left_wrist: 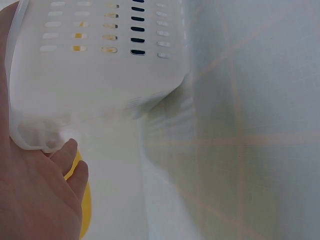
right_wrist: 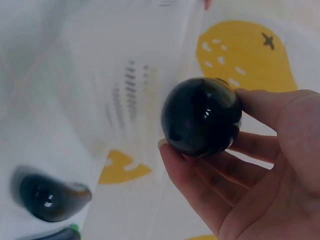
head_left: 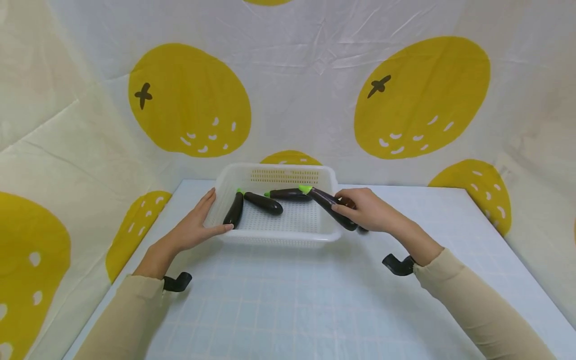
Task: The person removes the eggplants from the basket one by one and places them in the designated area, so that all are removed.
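Observation:
My right hand (head_left: 360,205) holds a dark eggplant (head_left: 330,206) between thumb and fingers, tilted over the right rim of a white plastic basket (head_left: 270,234). Its green cap points into the basket; in the right wrist view the rounded end of this eggplant (right_wrist: 200,117) faces the camera. Three more eggplants lie inside: one along the left wall (head_left: 234,210), one slanting beside it (head_left: 264,203), one near the back (head_left: 288,194). My left hand (head_left: 193,227) grips the basket's left side, thumb over the front corner and fingers along the outer wall (left_wrist: 100,85).
Outside the basket, near its right side, lies another eggplant (right_wrist: 50,197), mostly hidden in the head view. A further dark one with a green tip (right_wrist: 55,234) shows beside it. The table (head_left: 288,295) has a pale blue checked cover, and a fruit-patterned curtain (head_left: 301,110) surrounds it.

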`<state>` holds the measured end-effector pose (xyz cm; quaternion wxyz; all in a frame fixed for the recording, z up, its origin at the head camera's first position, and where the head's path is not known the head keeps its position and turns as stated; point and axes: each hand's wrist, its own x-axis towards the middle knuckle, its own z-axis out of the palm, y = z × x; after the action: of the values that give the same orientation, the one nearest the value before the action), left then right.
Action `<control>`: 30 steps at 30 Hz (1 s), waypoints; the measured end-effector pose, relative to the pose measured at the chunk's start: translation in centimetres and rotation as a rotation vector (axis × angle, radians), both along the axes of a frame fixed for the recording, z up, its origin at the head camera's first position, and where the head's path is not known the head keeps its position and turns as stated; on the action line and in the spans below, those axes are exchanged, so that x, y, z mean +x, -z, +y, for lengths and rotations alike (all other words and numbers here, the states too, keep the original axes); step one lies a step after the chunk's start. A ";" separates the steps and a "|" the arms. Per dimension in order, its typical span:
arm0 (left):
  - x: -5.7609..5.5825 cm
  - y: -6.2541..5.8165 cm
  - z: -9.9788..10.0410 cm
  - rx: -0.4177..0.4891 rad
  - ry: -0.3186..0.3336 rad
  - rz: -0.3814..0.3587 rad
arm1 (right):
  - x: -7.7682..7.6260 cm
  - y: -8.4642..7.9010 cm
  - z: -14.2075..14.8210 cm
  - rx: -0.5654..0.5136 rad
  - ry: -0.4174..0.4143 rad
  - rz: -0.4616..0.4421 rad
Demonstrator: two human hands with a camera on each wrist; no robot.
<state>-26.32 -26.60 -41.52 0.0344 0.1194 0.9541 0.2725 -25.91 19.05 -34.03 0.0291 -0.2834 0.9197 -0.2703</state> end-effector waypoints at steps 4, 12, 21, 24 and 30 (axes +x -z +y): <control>0.0 0.0 0.1 -0.008 0.006 0.005 | 0.1 0.3 1.3 0.019 0.029 0.000; 0.0 0.0 0.1 -0.014 0.001 0.002 | 0.1 0.9 3.5 0.031 0.053 -0.001; 0.1 0.3 0.0 -0.004 0.005 0.016 | 0.1 1.6 6.3 0.059 0.112 0.019; 0.2 0.2 0.0 -0.010 0.006 0.022 | -0.2 1.8 7.2 0.073 0.153 0.007; 0.2 0.0 0.0 -0.012 0.005 0.010 | -1.4 2.8 9.6 0.093 0.211 -0.006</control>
<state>-26.08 -26.56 -41.54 0.0309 0.1230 0.9556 0.2660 -27.32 28.65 -36.82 0.0163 -0.1826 0.9558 -0.2298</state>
